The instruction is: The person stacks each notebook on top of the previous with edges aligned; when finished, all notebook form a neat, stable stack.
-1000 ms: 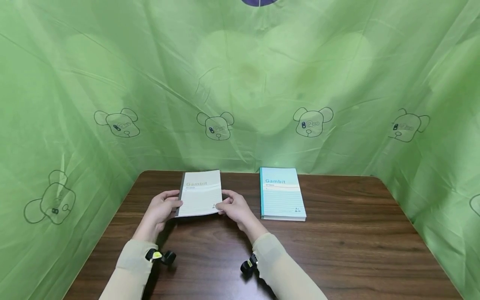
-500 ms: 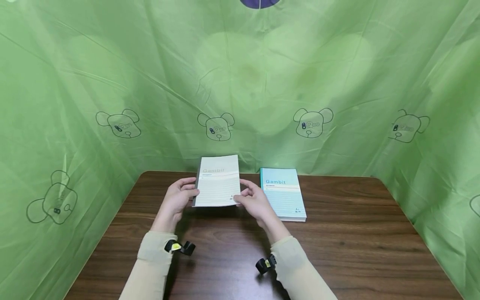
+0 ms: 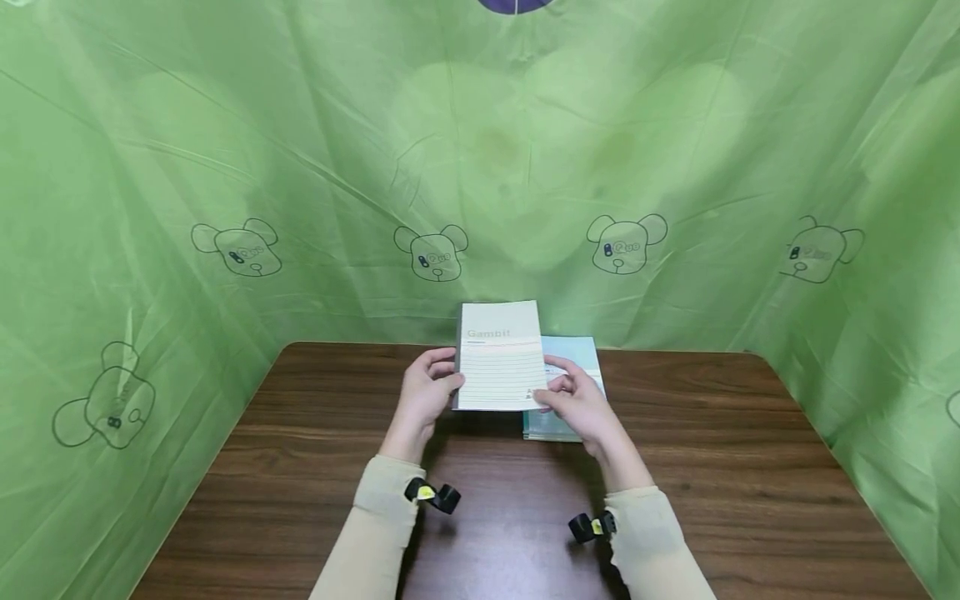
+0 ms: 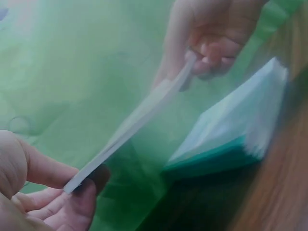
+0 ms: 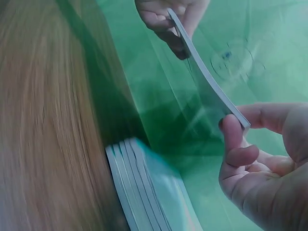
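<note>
A pale grey notebook (image 3: 498, 358) with a dark spine and "Gambit" on its cover is held up off the table. My left hand (image 3: 427, 396) pinches its left edge, thumb on top. On the opposite side, my right hand (image 3: 577, 404) pinches the lower right corner. The stack of teal notebooks (image 3: 562, 427) lies on the table, partly covered from the head view by the raised notebook and right hand. Seen edge-on in the right wrist view, the held notebook (image 5: 207, 77) bows slightly, apart from the notebook stack (image 5: 144, 187) below.
The brown wooden table (image 3: 300, 500) runs back to a green cloth (image 3: 525, 167) printed with bear faces, which also hangs on both sides. Each sleeve cuff carries a small black wrist camera, such as the left one (image 3: 446, 498).
Both hands have lifted the grey notebook off the table and carried it to the right, so that it now overlaps the teal stack in the head view. The stack has not moved.
</note>
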Available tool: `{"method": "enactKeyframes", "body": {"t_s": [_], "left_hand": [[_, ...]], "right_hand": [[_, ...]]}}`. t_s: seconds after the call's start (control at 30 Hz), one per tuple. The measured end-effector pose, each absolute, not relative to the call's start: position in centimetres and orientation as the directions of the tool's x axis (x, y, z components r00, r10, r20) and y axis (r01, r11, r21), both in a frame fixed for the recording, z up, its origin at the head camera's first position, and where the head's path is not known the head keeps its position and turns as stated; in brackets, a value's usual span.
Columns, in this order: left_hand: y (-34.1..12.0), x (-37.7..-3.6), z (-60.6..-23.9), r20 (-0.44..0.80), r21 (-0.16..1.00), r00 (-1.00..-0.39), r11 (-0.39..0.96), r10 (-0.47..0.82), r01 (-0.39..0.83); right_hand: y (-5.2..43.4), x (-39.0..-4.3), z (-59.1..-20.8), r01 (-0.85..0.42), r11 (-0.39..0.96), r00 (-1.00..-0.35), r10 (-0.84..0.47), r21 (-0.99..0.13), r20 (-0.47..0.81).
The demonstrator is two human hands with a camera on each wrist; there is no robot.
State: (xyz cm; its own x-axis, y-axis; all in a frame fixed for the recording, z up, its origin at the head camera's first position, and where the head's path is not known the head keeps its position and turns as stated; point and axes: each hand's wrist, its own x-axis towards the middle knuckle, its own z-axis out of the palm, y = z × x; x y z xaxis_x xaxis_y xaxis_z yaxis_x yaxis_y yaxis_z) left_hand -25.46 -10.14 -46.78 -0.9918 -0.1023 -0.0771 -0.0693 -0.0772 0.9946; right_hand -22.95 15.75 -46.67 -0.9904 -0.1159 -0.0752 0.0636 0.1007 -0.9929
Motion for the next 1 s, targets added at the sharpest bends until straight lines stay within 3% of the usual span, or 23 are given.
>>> {"method": "enactKeyframes", "body": {"t_s": [0.23, 0.5, 1.0], "left_hand": [[-5.7, -25.5, -48.1, 0.005, 1.000, -0.988, -0.016, -0.152, 0.008], [-2.2, -25.2, -48.9, 0.008, 1.000, -0.988, -0.016, -0.157, 0.011], [0.4, -24.8, -51.1, 0.032, 0.993, -0.993, 0.113, -0.115, 0.019]], "right_hand": [[20.0, -22.4, -47.2, 0.055, 0.163, -0.990, -0.118, -0.985, -0.075], [23.2, -22.2, -47.5, 0.106, 0.199, -0.989, -0.081, -0.974, -0.124], [26.0, -22.7, -49.2, 0.140, 0.223, -0.986, -0.060, -0.965, -0.157]]}}
